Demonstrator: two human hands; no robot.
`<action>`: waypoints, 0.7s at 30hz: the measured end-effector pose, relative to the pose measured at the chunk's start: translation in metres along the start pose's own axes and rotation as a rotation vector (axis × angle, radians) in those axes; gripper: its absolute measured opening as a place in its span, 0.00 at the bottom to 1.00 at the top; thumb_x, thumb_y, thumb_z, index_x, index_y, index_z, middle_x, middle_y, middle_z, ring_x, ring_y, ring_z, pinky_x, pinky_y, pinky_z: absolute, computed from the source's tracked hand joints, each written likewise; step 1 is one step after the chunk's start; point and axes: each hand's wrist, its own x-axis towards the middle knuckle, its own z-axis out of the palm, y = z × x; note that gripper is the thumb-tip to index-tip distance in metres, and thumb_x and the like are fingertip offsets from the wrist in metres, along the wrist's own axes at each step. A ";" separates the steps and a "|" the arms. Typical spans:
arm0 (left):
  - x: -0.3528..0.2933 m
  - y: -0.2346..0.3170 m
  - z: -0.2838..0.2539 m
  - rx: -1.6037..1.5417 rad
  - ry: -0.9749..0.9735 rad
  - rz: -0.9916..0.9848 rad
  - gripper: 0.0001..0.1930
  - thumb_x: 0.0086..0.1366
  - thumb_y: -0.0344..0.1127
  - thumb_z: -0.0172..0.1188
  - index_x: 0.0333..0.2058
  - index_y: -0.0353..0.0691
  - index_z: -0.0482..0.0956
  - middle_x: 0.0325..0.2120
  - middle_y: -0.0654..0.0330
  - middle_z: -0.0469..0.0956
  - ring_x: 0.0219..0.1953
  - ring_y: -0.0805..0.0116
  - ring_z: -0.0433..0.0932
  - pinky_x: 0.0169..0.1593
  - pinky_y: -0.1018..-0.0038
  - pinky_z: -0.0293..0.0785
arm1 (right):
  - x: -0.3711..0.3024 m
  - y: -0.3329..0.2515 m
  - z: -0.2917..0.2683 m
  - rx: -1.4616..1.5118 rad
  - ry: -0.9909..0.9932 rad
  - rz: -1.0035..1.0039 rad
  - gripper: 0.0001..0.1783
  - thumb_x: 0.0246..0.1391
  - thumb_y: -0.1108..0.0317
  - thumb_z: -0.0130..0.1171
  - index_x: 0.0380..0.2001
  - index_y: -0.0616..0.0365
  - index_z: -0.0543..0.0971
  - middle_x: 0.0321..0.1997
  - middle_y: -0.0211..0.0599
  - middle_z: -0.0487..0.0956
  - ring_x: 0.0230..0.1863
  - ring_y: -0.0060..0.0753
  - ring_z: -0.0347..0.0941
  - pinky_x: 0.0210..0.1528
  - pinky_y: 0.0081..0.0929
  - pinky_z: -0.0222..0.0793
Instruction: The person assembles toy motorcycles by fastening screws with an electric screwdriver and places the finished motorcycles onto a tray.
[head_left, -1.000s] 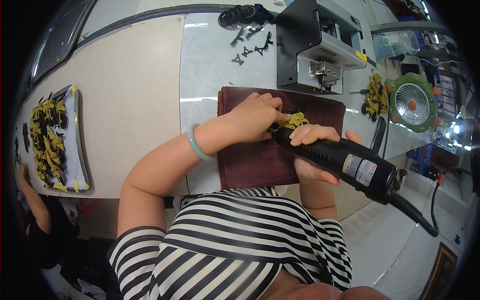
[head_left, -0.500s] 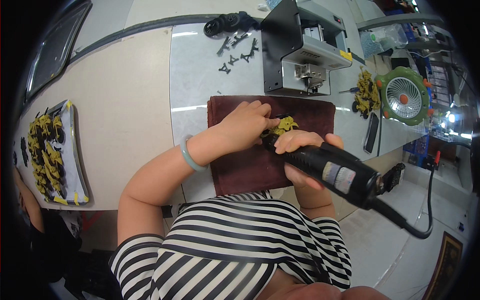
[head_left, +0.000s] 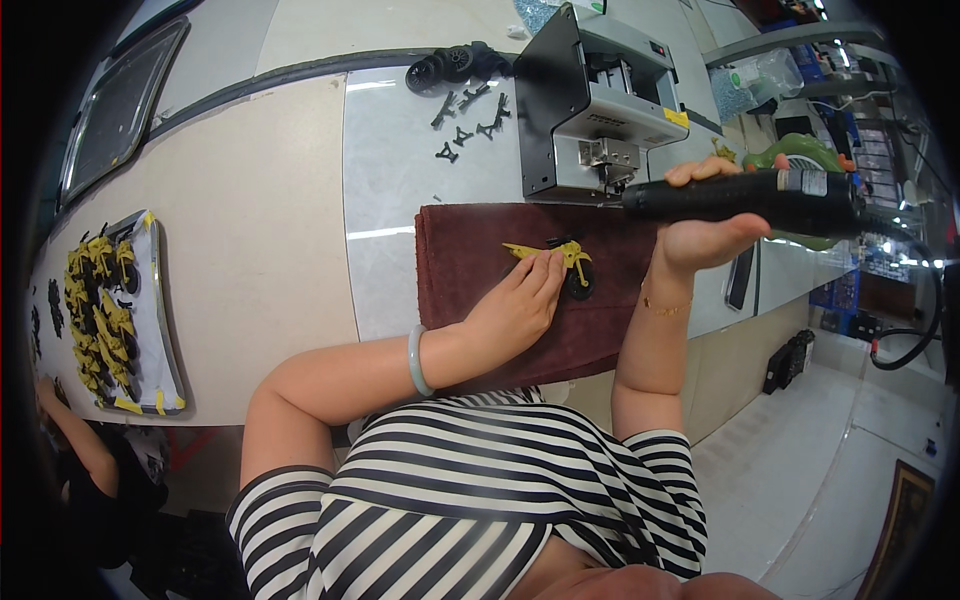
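Observation:
A yellow toy motorcycle (head_left: 577, 258) with a black wheel lies on a folded maroon cloth (head_left: 465, 240). My left hand (head_left: 515, 308) has its fingers closed over the toy's middle, hiding part of it. Gripped in my right hand (head_left: 700, 240) is a black corded electric screwdriver (head_left: 745, 203), held nearly level above the cloth's far right edge. Its nose end is beside the front of a grey and black benchtop machine (head_left: 615, 110), which looks like a screw feeder. I cannot make out whether its bit touches the metal block (head_left: 608, 158) there.
Black plastic parts (head_left: 485, 125) and black wheels (head_left: 440, 68) lie left of the machine. A tray (head_left: 165, 330) of yellow toy parts stands at far left, near another person's arm (head_left: 80, 435). Behind my right hand are a green fan (head_left: 800, 150) and a phone (head_left: 740, 278).
The screwdriver has moved off the toy, up and right to the machine's front, swinging nearly level. My left hand has shifted slightly down, and more of the toy now shows.

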 end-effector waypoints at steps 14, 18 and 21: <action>-0.004 0.003 0.010 -0.108 0.006 0.029 0.20 0.54 0.36 0.48 0.43 0.30 0.74 0.50 0.46 0.67 0.55 0.52 0.63 0.59 0.59 0.55 | -0.076 -0.007 0.031 0.287 -0.236 0.192 0.55 0.38 0.27 0.46 0.58 0.55 0.42 0.26 0.41 0.71 0.21 0.33 0.70 0.25 0.30 0.71; -0.004 0.004 0.011 -0.132 -0.002 0.019 0.20 0.55 0.37 0.48 0.43 0.31 0.75 0.50 0.49 0.68 0.55 0.52 0.63 0.59 0.59 0.55 | -0.080 0.000 0.028 0.260 -0.259 0.207 0.53 0.38 0.27 0.47 0.55 0.56 0.46 0.28 0.42 0.71 0.22 0.33 0.70 0.26 0.30 0.71; -0.004 0.003 0.010 -0.135 0.007 0.012 0.19 0.54 0.36 0.48 0.43 0.32 0.75 0.49 0.50 0.69 0.55 0.53 0.63 0.59 0.58 0.55 | -0.081 0.005 0.027 0.276 -0.296 0.235 0.51 0.38 0.27 0.47 0.53 0.56 0.48 0.29 0.42 0.71 0.23 0.32 0.70 0.27 0.30 0.71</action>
